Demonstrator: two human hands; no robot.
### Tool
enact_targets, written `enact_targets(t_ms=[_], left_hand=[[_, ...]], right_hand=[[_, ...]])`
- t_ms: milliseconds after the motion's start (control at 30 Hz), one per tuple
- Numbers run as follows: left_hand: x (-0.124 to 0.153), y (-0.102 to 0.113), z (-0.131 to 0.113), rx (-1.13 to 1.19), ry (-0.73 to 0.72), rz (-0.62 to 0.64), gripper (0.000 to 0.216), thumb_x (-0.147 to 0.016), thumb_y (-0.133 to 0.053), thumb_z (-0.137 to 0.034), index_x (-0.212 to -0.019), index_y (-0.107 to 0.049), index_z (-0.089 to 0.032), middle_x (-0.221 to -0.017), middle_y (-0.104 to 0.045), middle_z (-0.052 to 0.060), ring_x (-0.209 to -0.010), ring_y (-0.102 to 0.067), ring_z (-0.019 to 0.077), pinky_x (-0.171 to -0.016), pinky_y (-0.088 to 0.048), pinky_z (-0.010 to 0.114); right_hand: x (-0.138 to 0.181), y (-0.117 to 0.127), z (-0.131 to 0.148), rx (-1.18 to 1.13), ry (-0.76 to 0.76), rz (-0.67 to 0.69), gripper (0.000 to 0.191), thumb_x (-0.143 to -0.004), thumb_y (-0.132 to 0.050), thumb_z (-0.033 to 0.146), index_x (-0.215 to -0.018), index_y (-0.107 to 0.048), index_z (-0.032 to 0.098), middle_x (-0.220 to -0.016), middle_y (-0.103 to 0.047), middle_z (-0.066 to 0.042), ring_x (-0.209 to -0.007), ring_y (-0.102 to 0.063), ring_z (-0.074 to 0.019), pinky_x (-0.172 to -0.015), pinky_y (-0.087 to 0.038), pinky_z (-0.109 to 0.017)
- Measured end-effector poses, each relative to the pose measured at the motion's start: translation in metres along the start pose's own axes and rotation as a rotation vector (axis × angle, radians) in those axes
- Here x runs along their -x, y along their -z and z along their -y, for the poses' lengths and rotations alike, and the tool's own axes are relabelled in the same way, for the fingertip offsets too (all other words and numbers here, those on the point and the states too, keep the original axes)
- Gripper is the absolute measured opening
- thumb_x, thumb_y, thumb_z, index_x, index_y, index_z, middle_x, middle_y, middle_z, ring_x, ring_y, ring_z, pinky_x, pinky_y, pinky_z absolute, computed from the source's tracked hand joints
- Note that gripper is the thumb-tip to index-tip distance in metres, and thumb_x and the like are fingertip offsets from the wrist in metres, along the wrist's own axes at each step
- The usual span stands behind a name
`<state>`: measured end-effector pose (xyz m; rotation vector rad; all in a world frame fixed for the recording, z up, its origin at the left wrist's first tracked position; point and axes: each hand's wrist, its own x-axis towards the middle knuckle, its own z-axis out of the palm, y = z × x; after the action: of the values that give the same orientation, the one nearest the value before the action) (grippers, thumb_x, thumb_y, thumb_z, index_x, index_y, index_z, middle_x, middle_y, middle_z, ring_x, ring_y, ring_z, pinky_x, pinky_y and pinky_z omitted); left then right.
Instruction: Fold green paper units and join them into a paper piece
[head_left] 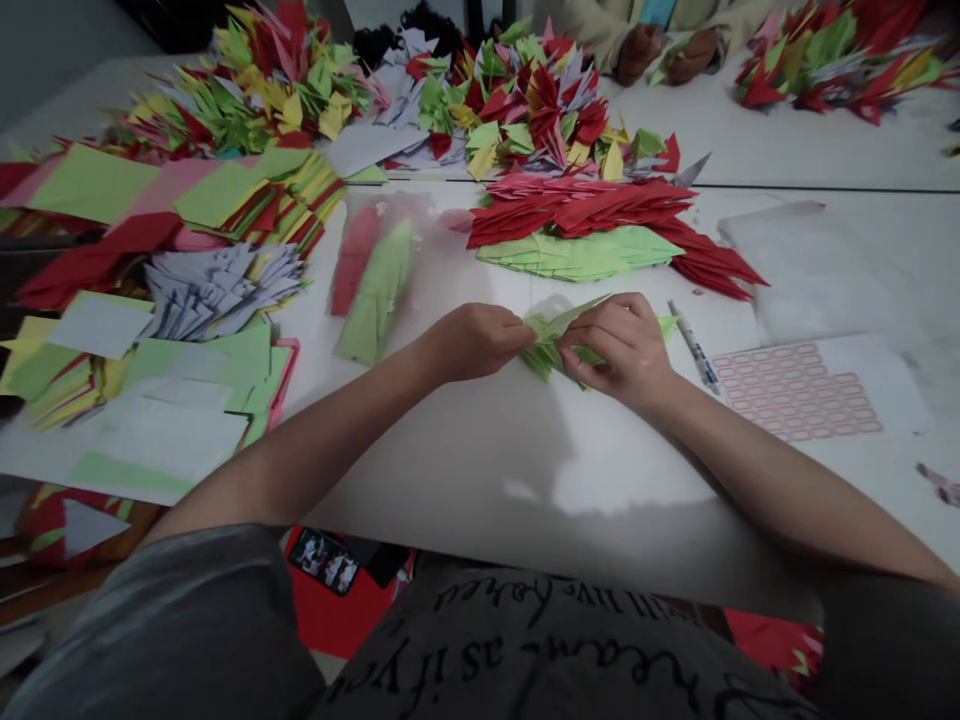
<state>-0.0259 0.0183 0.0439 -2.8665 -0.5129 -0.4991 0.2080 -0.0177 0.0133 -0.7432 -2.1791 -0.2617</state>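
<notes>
Over the middle of the white table, both hands are closed on light-green folded paper [541,358]. My left hand [486,342] pinches its left end with fingertips pressed together. My right hand [621,345] grips it from the right, fingers bent over the top, and a green point sticks out beyond the knuckles. Much of the paper between the hands is covered by the fingers. Just behind lie a stack of light-green folded pieces [581,252] and a row of red folded pieces [600,210].
Heaps of coloured folded paper [525,100] line the back. Paper stacks [184,370] fill the left side. A clear bag [375,275] holds red and green pieces. On the right are a pen [695,348] and a label sheet [799,392]. Another person's hands [667,55] work across the table.
</notes>
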Motion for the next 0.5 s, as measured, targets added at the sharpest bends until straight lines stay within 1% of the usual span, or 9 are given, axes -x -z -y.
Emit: enact_targets(t_ms=[67,167,233,300,367,433,467,500], left_hand=[[0.002,0.000,0.002,0.003,-0.001,-0.025,0.022,-0.093,-0.045,-0.024,-0.087,-0.065,-0.017,-0.071,-0.066,0.003,-0.065,-0.061,0.0138,-0.058,-0.042,0.026],[0.004,-0.004,0.002,0.041,0.014,-0.071,0.020,-0.093,-0.048,-0.025,-0.091,-0.065,-0.017,-0.073,-0.067,0.003,-0.066,-0.062,0.0131,-0.058,-0.043,0.024],[0.004,-0.006,0.000,0.088,0.059,-0.099,0.019,-0.093,-0.049,-0.026,-0.094,-0.066,-0.018,-0.076,-0.069,0.002,-0.068,-0.063,0.0121,-0.060,-0.045,0.023],[0.008,-0.003,-0.003,0.133,0.120,-0.109,0.019,-0.093,-0.050,-0.026,-0.100,-0.065,-0.018,-0.081,-0.070,0.003,-0.072,-0.064,0.0112,-0.064,-0.047,0.022],[0.019,0.009,-0.009,0.108,0.183,-0.097,0.024,-0.090,-0.054,-0.027,-0.112,-0.062,-0.019,-0.087,-0.070,0.004,-0.077,-0.065,0.0125,-0.065,-0.049,0.022],[0.039,0.030,-0.016,0.042,0.246,-0.114,0.033,-0.086,-0.061,-0.027,-0.118,-0.058,-0.020,-0.092,-0.070,0.004,-0.082,-0.065,0.0154,-0.071,-0.051,0.026],[0.051,0.044,-0.021,-0.007,0.304,-0.150,0.037,-0.084,-0.064,-0.025,-0.120,-0.057,-0.022,-0.094,-0.070,0.004,-0.082,-0.065,0.0163,-0.072,-0.051,0.028],[0.064,0.058,-0.025,-0.068,0.374,-0.222,0.039,-0.083,-0.064,-0.021,-0.121,-0.057,-0.024,-0.094,-0.070,0.003,-0.080,-0.064,0.0168,-0.071,-0.051,0.029]], right_hand=[[0.001,-0.001,-0.002,-0.019,-0.005,-0.006,0.007,-0.085,-0.061,0.024,-0.091,-0.058,0.023,-0.085,-0.069,0.000,-0.077,-0.061,-0.0151,-0.077,-0.043,-0.036],[0.003,-0.002,-0.003,-0.058,-0.014,0.019,0.009,-0.084,-0.062,0.023,-0.093,-0.060,0.021,-0.088,-0.069,-0.003,-0.081,-0.061,-0.0155,-0.075,-0.043,-0.035],[0.005,-0.003,-0.003,-0.075,-0.024,0.039,0.012,-0.085,-0.062,0.022,-0.096,-0.062,0.020,-0.091,-0.070,-0.003,-0.083,-0.062,-0.0157,-0.075,-0.042,-0.035],[0.007,-0.004,-0.002,-0.072,-0.036,0.042,0.013,-0.085,-0.061,0.020,-0.097,-0.062,0.021,-0.092,-0.070,-0.002,-0.083,-0.062,-0.0155,-0.074,-0.041,-0.035],[0.009,-0.004,-0.001,-0.064,-0.046,0.025,0.013,-0.084,-0.061,0.020,-0.097,-0.062,0.021,-0.091,-0.070,-0.002,-0.082,-0.062,-0.0149,-0.074,-0.041,-0.035],[0.012,-0.005,0.000,-0.062,-0.057,0.002,0.013,-0.084,-0.061,0.018,-0.097,-0.061,0.022,-0.090,-0.070,-0.001,-0.080,-0.062,-0.0142,-0.073,-0.041,-0.034],[0.013,-0.005,0.000,-0.063,-0.062,-0.006,0.014,-0.084,-0.061,0.017,-0.097,-0.061,0.022,-0.090,-0.070,-0.001,-0.079,-0.062,-0.0139,-0.074,-0.041,-0.034],[0.014,-0.006,0.000,-0.067,-0.063,-0.015,0.015,-0.083,-0.061,0.016,-0.097,-0.061,0.022,-0.090,-0.070,-0.001,-0.079,-0.062,-0.0138,-0.074,-0.042,-0.034]])
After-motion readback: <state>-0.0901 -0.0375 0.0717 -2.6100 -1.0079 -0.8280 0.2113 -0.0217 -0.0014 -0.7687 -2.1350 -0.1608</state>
